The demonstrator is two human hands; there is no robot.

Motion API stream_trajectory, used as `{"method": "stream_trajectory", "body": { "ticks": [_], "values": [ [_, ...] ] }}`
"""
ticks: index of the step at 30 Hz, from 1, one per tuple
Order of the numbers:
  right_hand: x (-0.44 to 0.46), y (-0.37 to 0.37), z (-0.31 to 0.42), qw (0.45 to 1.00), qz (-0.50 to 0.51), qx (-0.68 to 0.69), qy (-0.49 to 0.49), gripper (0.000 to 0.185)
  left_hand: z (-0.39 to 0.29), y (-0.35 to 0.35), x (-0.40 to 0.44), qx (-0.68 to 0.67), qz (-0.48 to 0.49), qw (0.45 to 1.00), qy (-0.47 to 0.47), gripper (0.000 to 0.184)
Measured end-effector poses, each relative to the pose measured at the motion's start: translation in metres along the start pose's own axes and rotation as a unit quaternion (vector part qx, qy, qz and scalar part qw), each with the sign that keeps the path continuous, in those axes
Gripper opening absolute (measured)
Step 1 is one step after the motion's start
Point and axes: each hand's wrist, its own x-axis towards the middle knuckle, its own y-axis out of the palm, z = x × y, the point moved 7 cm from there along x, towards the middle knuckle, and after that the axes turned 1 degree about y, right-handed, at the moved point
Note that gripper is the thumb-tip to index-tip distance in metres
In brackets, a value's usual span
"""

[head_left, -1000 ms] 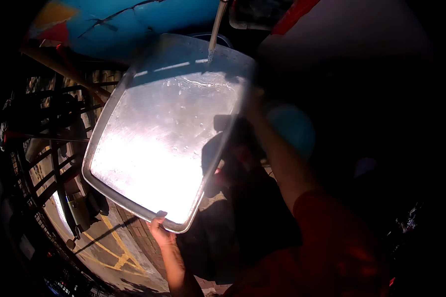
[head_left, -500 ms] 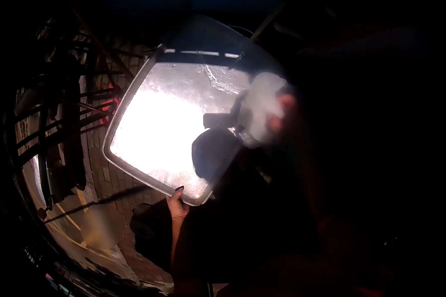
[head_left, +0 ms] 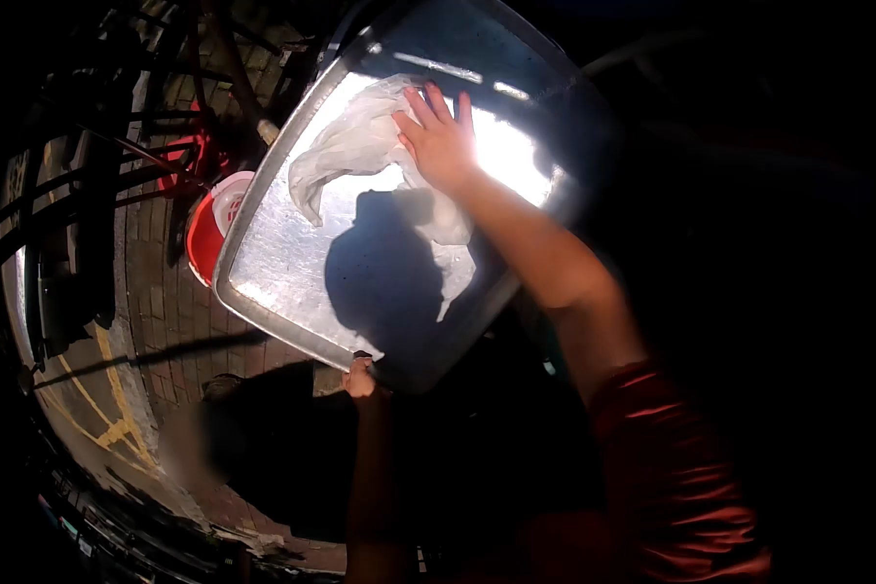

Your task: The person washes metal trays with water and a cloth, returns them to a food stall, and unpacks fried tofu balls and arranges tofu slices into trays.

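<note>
- Nearest the body, a red sleeve (head_left: 676, 467) covers the upper part of the arm that reaches forward to the right fingers
- The left hand (head_left: 360, 378) is clamped on the near corner of the metal tray (head_left: 277, 248), thumb over the rim; the fingers beneath are hidden
- The tray stretches forward from the left fingers and passes under the right ones; it looks stiff, broad and awkward rather than fragile, and its smooth face would likely be slippery, so the raised rim seems the place to hold, ideally at two opposite sides
- A dark shadow lies on the tray between the two sets of fingers
- Farther forward, the right hand (head_left: 443, 146) lies flat with its fingers spread apart, pressing on a thin white sheet (head_left: 355, 131) and not pinching it
- That sheet trails left of the right fingers and back beneath the wrist; it should be light, limp and easily bunched, best held under a flat palm; glare hides whether it is cloth or plastic
- Beyond the tray's left rim, forward and left of the left fingers, a red bucket (head_left: 201, 241) stands on brick paving (head_left: 165, 331)
</note>
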Motion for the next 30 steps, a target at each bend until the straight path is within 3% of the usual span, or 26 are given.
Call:
{"method": "stream_trajectory", "body": {
  "ticks": [1,3,5,7,8,9,10,11,12,15,17,19,21,24,27,29,30],
  "values": [
    [0.015,0.001,-0.047,0.994,-0.052,0.023,0.094,0.034,-0.005,0.004,0.000,0.007,0.006,0.999,0.043,0.017],
    [0.028,0.006,-0.115,0.969,-0.077,-0.160,0.170,0.040,-0.054,0.020,-0.018,0.242,0.074,0.920,0.299,0.020],
    [0.028,0.011,-0.128,0.976,-0.038,-0.122,0.176,0.046,-0.064,0.024,-0.024,0.210,0.131,0.917,0.313,0.015],
    [0.027,0.014,-0.089,0.979,0.049,0.127,0.153,0.050,-0.066,0.031,-0.024,0.231,0.167,0.904,0.319,0.013],
    [0.005,0.013,-0.042,0.978,0.046,0.193,0.070,0.052,-0.055,0.026,-0.014,0.094,0.141,0.969,0.178,0.011],
    [-0.016,0.006,0.005,0.988,-0.028,0.150,-0.027,0.052,-0.039,0.025,-0.010,-0.046,0.109,0.993,0.029,0.009],
    [-0.033,0.009,0.046,0.980,0.039,0.177,-0.085,0.056,-0.033,0.028,-0.011,-0.108,0.097,0.988,-0.047,0.007],
    [-0.034,0.003,0.075,0.956,0.194,0.148,-0.163,0.059,-0.028,0.031,-0.012,-0.171,0.074,0.975,-0.120,0.005],
    [-0.040,0.019,0.080,0.967,0.042,0.161,-0.194,0.059,-0.040,0.030,-0.016,-0.157,0.075,0.978,-0.119,0.004],
    [0.013,0.018,0.039,0.983,0.012,0.155,-0.100,0.055,-0.034,0.020,-0.021,-0.179,0.018,0.972,-0.149,0.005],
    [0.063,0.019,-0.013,0.973,0.015,0.223,0.051,0.054,-0.030,0.017,-0.018,-0.191,-0.018,0.967,-0.169,0.003],
    [0.101,0.008,-0.055,0.993,-0.083,0.076,0.041,0.054,-0.030,0.018,-0.019,-0.171,-0.023,0.967,-0.185,0.001],
    [0.113,0.002,-0.098,0.984,-0.155,0.059,0.064,0.044,-0.039,0.022,-0.022,-0.166,-0.019,0.970,-0.175,0.002],
    [0.082,-0.012,-0.129,0.986,-0.097,0.113,0.075,0.044,-0.018,0.018,-0.014,-0.199,-0.057,0.960,-0.191,0.002],
    [0.046,-0.003,-0.150,0.977,-0.196,-0.006,0.088,0.046,-0.023,0.026,-0.019,-0.261,-0.032,0.939,-0.221,0.002],
    [0.010,0.019,-0.171,0.975,-0.187,-0.013,0.120,0.047,-0.026,0.023,-0.020,-0.251,-0.008,0.945,-0.208,0.005],
    [-0.001,0.014,-0.179,0.975,-0.116,0.010,0.191,0.051,-0.021,0.020,-0.018,-0.220,-0.002,0.958,-0.186,0.006]
  ]
}}
